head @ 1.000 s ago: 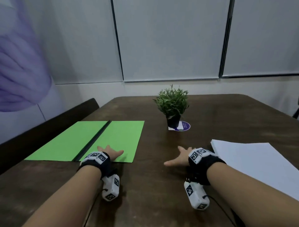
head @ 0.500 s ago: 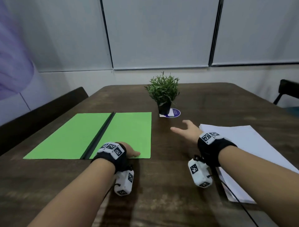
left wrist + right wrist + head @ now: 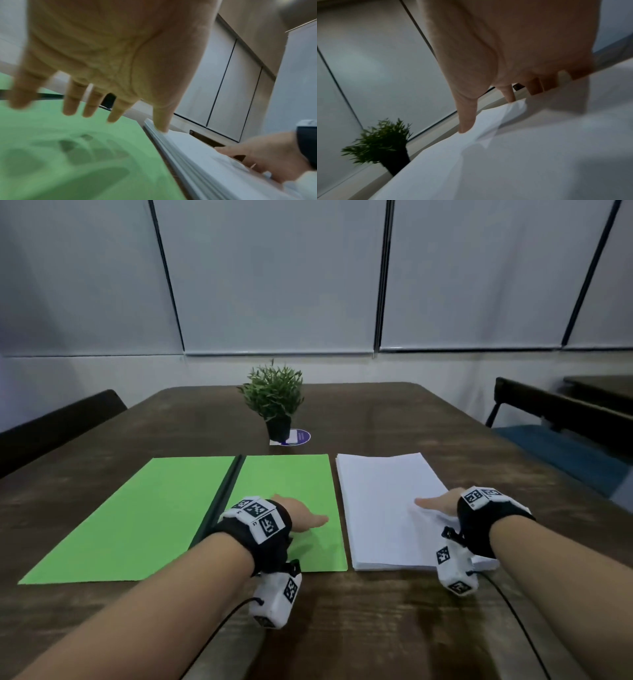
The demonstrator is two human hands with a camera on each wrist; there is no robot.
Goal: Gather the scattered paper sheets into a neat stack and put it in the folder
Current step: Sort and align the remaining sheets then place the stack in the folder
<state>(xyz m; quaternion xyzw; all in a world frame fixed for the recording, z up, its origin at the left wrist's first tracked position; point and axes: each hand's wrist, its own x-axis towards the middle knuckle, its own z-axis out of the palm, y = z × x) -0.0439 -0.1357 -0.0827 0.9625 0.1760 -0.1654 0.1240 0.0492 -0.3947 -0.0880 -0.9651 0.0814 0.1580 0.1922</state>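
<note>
From the head view, the open green folder [image 3: 171, 515] lies on the desk [image 3: 376, 628] toward its left edge, the stack of white paper [image 3: 387, 508] just beside its right side. The left wrist view shows the left hand [image 3: 109, 54] flat-fingered over the folder, gripping nothing. In the right wrist view, the right hand [image 3: 505, 47] presses straight fingers on the top sheet, which wrinkles there.

- No word, brand or number could be read anywhere in the three views.
- The round blue-and-white sticker [image 3: 295, 437] on the surface, just right of the plant pot near mid-frame, carried print too small to make out.
- The wrist bands [image 3: 257, 513] and the white camera blocks [image 3: 456, 571] below them bore only black-and-white square code markers, with no legible letters.
</note>
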